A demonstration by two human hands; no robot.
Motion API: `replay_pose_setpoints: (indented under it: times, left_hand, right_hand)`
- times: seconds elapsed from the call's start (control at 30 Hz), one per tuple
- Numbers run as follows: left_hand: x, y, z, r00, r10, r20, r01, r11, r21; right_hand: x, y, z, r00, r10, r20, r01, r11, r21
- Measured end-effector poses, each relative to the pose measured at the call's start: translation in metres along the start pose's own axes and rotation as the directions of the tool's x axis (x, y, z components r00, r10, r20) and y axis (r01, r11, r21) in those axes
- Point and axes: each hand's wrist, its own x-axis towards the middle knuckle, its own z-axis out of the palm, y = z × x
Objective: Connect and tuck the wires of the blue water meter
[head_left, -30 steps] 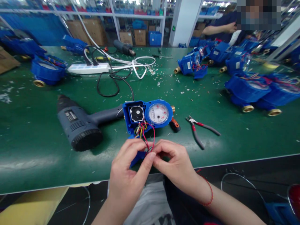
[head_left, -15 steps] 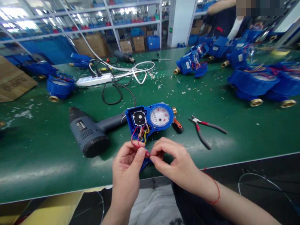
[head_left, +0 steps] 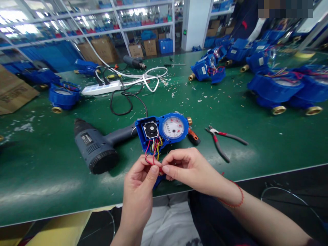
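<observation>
From where I stand, both hands are at the near edge of the green worktop (head_left: 51, 184), about midway along it. The left hand (head_left: 139, 182) has its thumb and forefinger closed on red wires (head_left: 153, 158), the other fingers curled beneath. The right hand (head_left: 186, 169) meets it there, thumb and forefinger pinched together on the same wires near their ends; exactly what lies between those fingertips is mostly hidden.

The wires come out of a blue meter (head_left: 161, 127) lying just beyond the hands, its square box open towards the left end and its round dial (head_left: 173, 127) facing up. Yellow wires (head_left: 159, 147) come out too.

The handle of a heat gun (head_left: 98, 147) reaches to the meter's box, its body lying towards the left end. An orange-and-black handle (head_left: 194, 137) pokes out beside the dial, and pliers (head_left: 215, 134) lie open nearer the right end.

Towards the far edge I see a white power strip (head_left: 102, 89) and another heat gun (head_left: 133, 62). More blue meters (head_left: 276, 85) crowd the far right corner, where a person in dark clothing (head_left: 244, 25) stands.
</observation>
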Motion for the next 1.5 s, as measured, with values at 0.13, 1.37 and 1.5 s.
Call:
replay_pose_setpoints:
  times: [0.13,1.37,1.5]
  left_hand:
    - [0.000,0.001,-0.001,1.000,0.008,0.011,-0.008,1.000,0.012]
    - [-0.008,-0.006,0.000,0.947,0.248,0.204,-0.320,0.670,0.670]
    - [-0.004,-0.008,0.003,0.897,0.304,0.321,-0.434,0.464,0.772]
  right_hand:
    - [0.005,-0.004,-0.006,0.995,0.048,0.092,-0.045,0.998,-0.036]
    - [-0.009,0.025,0.002,0.959,0.002,-0.283,0.045,0.986,0.161]
    - [-0.010,0.028,-0.003,0.931,-0.007,-0.366,0.087,0.975,0.202]
